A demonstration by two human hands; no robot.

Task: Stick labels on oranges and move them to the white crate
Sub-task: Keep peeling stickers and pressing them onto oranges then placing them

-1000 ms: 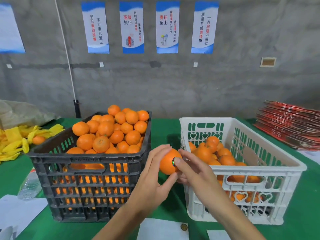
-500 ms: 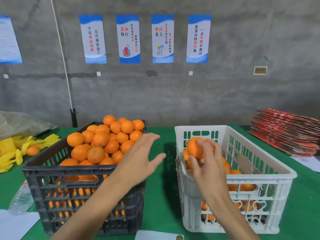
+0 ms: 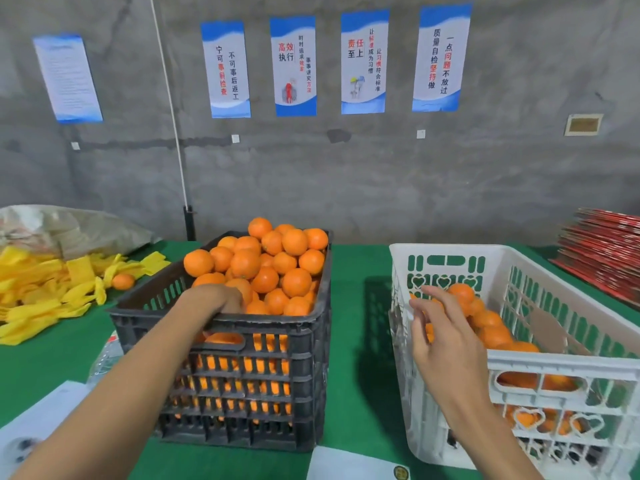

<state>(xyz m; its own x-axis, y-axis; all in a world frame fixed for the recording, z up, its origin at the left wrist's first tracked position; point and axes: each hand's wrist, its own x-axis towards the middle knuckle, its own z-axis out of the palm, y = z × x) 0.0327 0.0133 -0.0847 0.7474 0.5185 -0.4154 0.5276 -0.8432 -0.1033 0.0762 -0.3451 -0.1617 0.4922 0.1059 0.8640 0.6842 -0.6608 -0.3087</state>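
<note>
Oranges (image 3: 263, 268) overtop black crate (image 3: 242, 393); left hand (image 3: 221, 299) reaches in.

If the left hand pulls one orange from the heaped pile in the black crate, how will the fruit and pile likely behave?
The oranges are round and heaped above the black crate rim, so neighbours will probably shift or roll. They look firm and smooth-skinned, so one is likely rigid and easy to grip. The left hand reaches in at the near edge, where any spill seems less likely.
</note>
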